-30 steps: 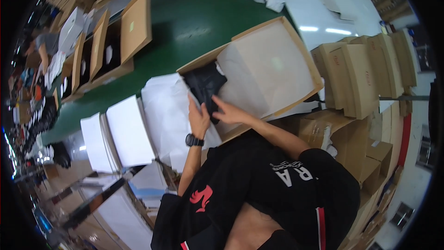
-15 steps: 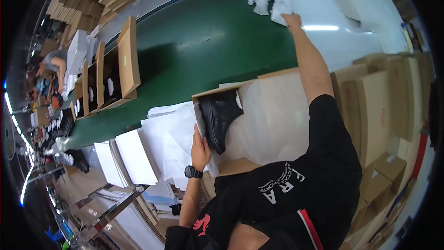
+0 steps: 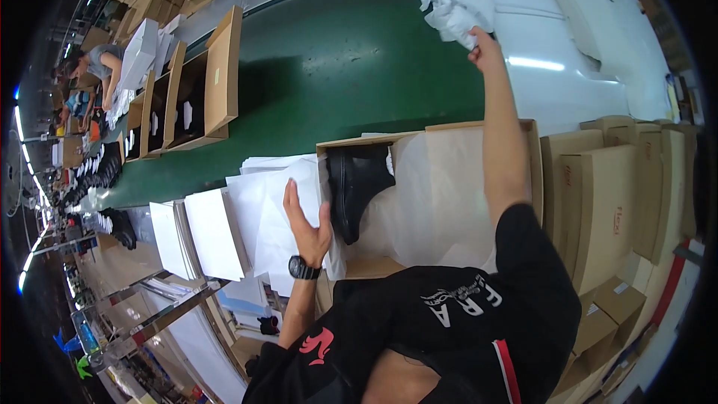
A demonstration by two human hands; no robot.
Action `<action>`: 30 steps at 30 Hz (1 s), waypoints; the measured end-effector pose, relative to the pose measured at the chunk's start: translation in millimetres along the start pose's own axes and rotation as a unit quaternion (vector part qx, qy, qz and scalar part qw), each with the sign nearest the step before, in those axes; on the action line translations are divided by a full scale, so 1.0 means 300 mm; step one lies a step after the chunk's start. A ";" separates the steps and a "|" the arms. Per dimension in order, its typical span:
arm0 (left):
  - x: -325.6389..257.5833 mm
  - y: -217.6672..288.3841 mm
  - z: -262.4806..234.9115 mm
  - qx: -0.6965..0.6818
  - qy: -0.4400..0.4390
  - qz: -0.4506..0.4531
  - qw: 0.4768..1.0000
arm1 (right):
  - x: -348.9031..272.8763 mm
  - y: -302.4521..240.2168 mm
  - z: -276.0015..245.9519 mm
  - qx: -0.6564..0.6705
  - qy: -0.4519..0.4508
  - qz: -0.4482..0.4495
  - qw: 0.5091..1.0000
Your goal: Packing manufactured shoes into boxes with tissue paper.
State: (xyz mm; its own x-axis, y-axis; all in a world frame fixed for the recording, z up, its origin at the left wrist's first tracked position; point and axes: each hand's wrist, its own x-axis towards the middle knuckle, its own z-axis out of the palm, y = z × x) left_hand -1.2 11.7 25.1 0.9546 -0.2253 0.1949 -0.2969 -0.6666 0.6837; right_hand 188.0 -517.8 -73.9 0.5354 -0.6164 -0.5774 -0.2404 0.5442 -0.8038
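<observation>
Crumpled white paper is pinched by right hand at green worktop's far right corner. Left hand is held spread, grip slack, near white sheets. Black boot is laid in open box's left end, worktop's near edge.

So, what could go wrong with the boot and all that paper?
The crumpled white paper might tear if the right hand, at its edge, tugs it. Loose white sheets near the left hand could slide or crease if bumped. The right forearm lies across the open brown box in this view, so it might knock the box and shift the black boot inside.
</observation>
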 end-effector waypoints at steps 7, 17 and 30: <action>0.184 0.171 0.027 -0.337 -0.015 0.102 0.936 | -1.179 0.157 -0.053 -0.151 -0.261 -0.257 0.918; 0.041 0.054 -0.195 -0.487 -0.329 0.095 0.803 | -1.734 0.445 -0.144 0.198 -0.363 0.029 0.910; -0.325 -0.098 -0.263 -0.292 -0.330 0.144 0.886 | -1.881 0.586 -0.110 -0.389 -0.424 -0.265 0.774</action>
State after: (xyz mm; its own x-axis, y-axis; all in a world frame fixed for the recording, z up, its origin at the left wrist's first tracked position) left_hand -83.7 109.3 41.4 0.5616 -0.8215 0.0988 -0.2799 -0.0763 0.9570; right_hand -183.2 -93.0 106.0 0.9852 0.1390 -0.1000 -0.0425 -0.3672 -0.9292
